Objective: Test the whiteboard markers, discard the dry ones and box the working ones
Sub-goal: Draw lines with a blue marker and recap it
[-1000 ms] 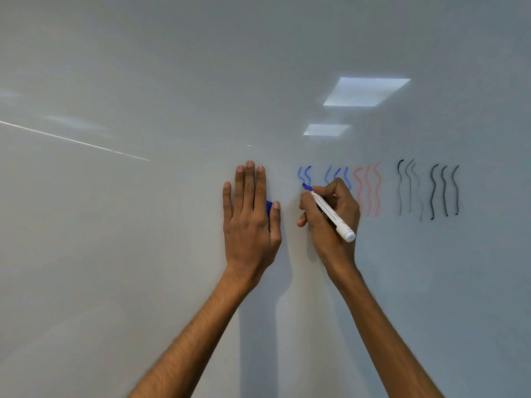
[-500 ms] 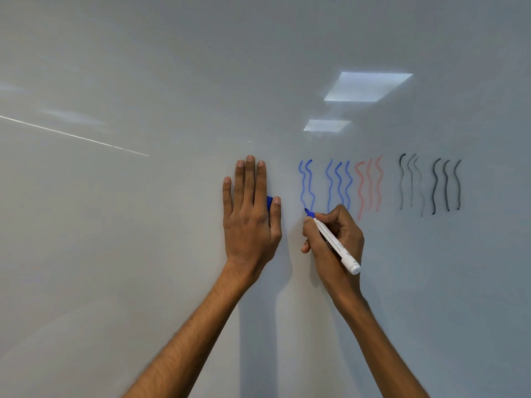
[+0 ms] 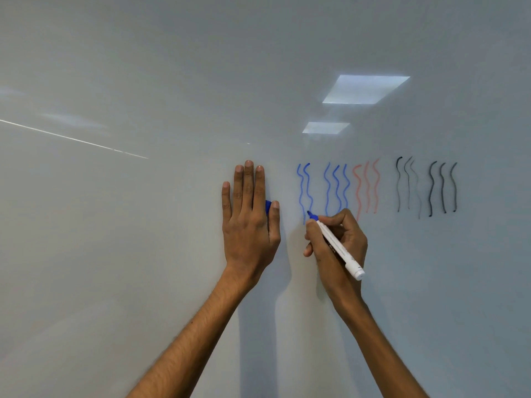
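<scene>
Five blue squiggles (image 3: 308,191), three red squiggles (image 3: 357,191) and six black squiggles (image 3: 431,191) run down the whiteboard (image 3: 143,254). One white marker (image 3: 339,248), gripped in the right hand (image 3: 351,236), touches its blue tip to the board. The left hand (image 3: 250,225) lies flat with straight fingers, one blue cap (image 3: 268,206) peeking out by its thumb.

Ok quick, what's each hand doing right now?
Left hand: open, fingers straight, flat on the whiteboard, blue cap showing by its thumb.
Right hand: closed around the blue marker, tip at the whiteboard.
</scene>
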